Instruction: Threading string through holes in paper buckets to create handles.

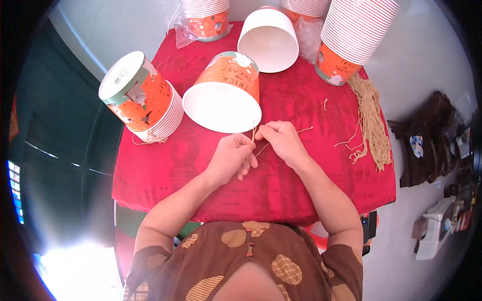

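A thin tan string (305, 129) runs between my hands at the middle of the red table. My left hand (232, 156) pinches it between thumb and fingertips, a short end sticking up. My right hand (282, 142) is closed on the same string close beside the left, and a loose tail trails out to its right. Just beyond my fingers, an orange and white paper bucket (249, 75) lies on its side, its white mouth toward me. Part of the string is hidden by my fingers.
Upside-down nested buckets (145, 95) stand at left, with string by their rims. Another white bucket (268, 42) lies behind. A tall bucket stack (359, 35) stands far right; a tan string bundle (371, 120) hangs over the right edge. Plastic-wrapped stacks (206, 20) stand at the back.
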`<move>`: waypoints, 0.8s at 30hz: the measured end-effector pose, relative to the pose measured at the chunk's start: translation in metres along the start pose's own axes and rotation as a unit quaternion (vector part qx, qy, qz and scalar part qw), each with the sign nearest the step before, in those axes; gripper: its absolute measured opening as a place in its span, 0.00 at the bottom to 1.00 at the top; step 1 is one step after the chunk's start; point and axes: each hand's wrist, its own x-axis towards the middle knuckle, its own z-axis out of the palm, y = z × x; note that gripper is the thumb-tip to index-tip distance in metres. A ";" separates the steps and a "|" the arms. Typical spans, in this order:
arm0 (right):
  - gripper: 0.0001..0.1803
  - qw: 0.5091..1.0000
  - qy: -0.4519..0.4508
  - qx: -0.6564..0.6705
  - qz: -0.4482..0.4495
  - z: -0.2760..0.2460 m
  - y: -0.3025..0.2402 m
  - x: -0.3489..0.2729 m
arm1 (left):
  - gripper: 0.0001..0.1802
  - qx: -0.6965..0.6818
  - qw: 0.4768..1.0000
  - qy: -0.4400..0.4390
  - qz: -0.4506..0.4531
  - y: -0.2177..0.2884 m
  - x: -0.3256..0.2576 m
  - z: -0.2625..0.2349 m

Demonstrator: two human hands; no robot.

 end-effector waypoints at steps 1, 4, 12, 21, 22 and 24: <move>0.13 0.996 0.007 -0.065 -0.058 -0.002 0.006 0.002 | 0.07 0.023 1.000 0.014 0.004 0.001 -0.002 0.003; 0.14 0.986 -0.014 -0.141 -0.092 -0.002 -0.003 -0.002 | 0.07 0.059 0.998 0.014 0.014 0.001 -0.004 0.003; 0.10 0.978 -0.038 -0.158 -0.127 -0.001 -0.011 -0.010 | 0.04 0.160 0.985 0.026 0.054 -0.003 -0.003 0.002; 0.04 0.974 -0.081 -0.177 -0.117 -0.002 -0.006 -0.008 | 0.07 0.053 0.992 0.086 0.072 0.005 0.004 0.002; 0.04 0.959 -0.062 -0.234 -0.149 0.000 -0.007 -0.010 | 0.08 0.049 0.993 0.080 0.076 0.004 0.007 0.000; 0.04 0.936 -0.036 -0.299 -0.181 0.002 -0.004 -0.010 | 0.10 0.045 0.992 0.072 0.095 0.000 0.009 0.000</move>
